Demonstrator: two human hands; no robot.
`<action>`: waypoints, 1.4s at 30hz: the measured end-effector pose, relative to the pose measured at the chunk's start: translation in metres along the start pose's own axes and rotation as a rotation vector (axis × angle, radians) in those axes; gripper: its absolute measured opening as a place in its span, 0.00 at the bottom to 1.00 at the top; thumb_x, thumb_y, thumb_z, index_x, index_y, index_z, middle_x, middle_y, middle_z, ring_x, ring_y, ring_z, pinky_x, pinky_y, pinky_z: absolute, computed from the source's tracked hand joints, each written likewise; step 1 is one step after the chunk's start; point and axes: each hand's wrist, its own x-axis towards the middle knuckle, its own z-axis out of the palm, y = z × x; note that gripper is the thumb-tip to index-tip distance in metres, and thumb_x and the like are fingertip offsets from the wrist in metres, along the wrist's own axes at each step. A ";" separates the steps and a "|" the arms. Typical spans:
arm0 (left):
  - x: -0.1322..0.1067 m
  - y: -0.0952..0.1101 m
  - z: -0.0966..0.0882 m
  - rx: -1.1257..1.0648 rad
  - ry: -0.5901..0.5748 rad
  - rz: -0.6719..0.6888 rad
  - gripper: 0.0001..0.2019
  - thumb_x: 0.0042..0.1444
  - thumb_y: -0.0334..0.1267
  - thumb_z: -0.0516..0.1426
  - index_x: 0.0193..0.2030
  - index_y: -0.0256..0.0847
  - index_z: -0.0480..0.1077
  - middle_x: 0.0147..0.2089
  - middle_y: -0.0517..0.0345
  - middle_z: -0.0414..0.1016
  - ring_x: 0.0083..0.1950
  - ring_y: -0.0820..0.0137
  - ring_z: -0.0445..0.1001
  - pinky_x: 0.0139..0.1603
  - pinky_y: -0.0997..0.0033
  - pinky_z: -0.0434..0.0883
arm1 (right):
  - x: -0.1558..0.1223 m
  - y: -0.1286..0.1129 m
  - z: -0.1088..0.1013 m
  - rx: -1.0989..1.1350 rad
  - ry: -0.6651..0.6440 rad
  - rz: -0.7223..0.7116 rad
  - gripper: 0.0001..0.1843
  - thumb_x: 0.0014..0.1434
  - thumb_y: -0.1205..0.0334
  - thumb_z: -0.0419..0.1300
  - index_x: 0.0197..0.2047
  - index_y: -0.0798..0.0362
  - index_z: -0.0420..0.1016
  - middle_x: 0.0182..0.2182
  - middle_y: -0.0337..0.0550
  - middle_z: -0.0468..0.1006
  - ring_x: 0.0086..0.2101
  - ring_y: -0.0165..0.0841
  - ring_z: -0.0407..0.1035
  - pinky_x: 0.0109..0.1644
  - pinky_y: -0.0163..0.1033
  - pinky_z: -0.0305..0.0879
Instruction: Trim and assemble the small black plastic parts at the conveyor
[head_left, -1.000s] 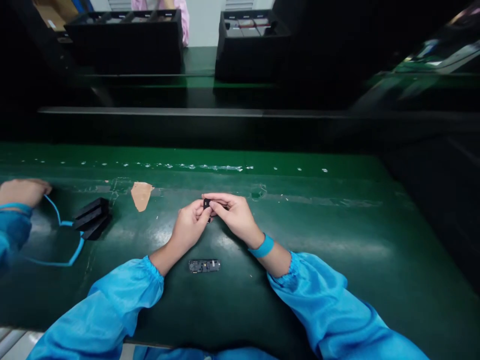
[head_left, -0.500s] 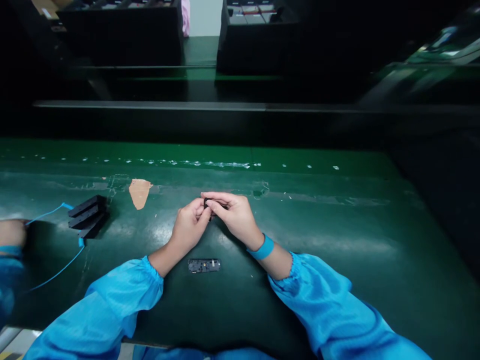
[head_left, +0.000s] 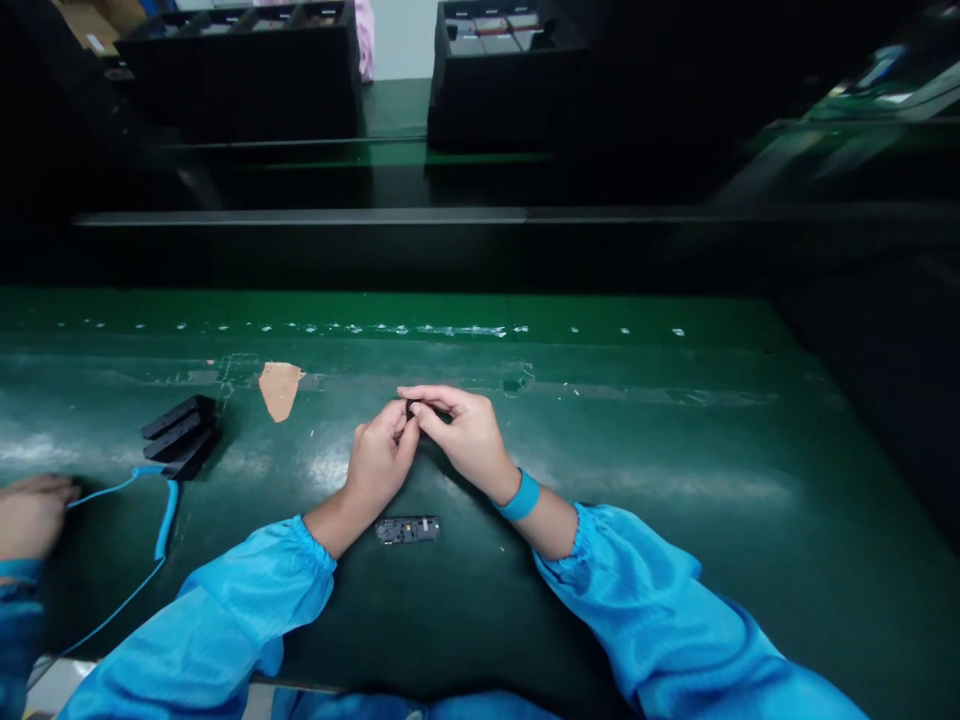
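A small black part (head_left: 411,409) is pinched between my two hands above the table; fingers cover most of it, so its kind is hidden. My left hand (head_left: 381,452) is closed on its left side, thumb and fingertips together. From the right, my right hand (head_left: 466,432) grips the same part, fingers stretched over its top and thumb in front. A blue band (head_left: 520,496) circles my right wrist. Below my hands, on the table, lies a dark narrow circuit board (head_left: 408,530) with small components, touched by neither hand.
Several black blocks (head_left: 180,435) lie stacked at the left of the green table (head_left: 637,600), beside a coiled blue cord (head_left: 166,520). Another person's hand (head_left: 34,515) rests at the left edge. A tan scrap (head_left: 280,390) lies farther back. Black bins (head_left: 502,100) stand on a shelf behind.
The other person's hand at the left has come farther into view, and the blue cord there has shifted. My hands stay together on the black part, nearly unmoved.
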 end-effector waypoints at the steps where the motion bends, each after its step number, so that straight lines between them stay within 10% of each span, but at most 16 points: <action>1: -0.001 0.000 0.000 0.021 0.008 0.004 0.06 0.63 0.36 0.54 0.38 0.43 0.73 0.24 0.65 0.70 0.24 0.74 0.67 0.30 0.75 0.62 | -0.002 -0.001 0.002 -0.034 0.019 -0.019 0.13 0.59 0.64 0.60 0.44 0.48 0.84 0.43 0.41 0.87 0.43 0.37 0.81 0.52 0.45 0.79; 13: 0.009 -0.005 0.000 -0.671 -0.189 -0.275 0.25 0.57 0.55 0.65 0.51 0.35 0.73 0.43 0.45 0.84 0.41 0.60 0.85 0.45 0.61 0.80 | 0.005 0.006 -0.011 0.115 0.097 -0.031 0.12 0.65 0.55 0.60 0.48 0.50 0.76 0.47 0.49 0.85 0.50 0.40 0.80 0.57 0.48 0.77; 36: 0.003 -0.008 -0.001 -0.301 -0.160 -0.067 0.11 0.64 0.40 0.57 0.47 0.38 0.78 0.45 0.51 0.85 0.45 0.63 0.82 0.50 0.64 0.76 | 0.002 0.003 -0.010 0.036 -0.086 0.033 0.07 0.56 0.61 0.63 0.40 0.51 0.75 0.35 0.42 0.82 0.35 0.33 0.76 0.41 0.40 0.75; 42: -0.004 0.000 -0.005 -0.531 -0.038 -0.124 0.09 0.59 0.38 0.62 0.45 0.40 0.73 0.46 0.52 0.80 0.49 0.65 0.80 0.53 0.66 0.76 | -0.015 -0.011 -0.013 -0.197 -0.078 -0.186 0.10 0.62 0.61 0.63 0.47 0.48 0.70 0.50 0.48 0.80 0.51 0.40 0.76 0.55 0.47 0.74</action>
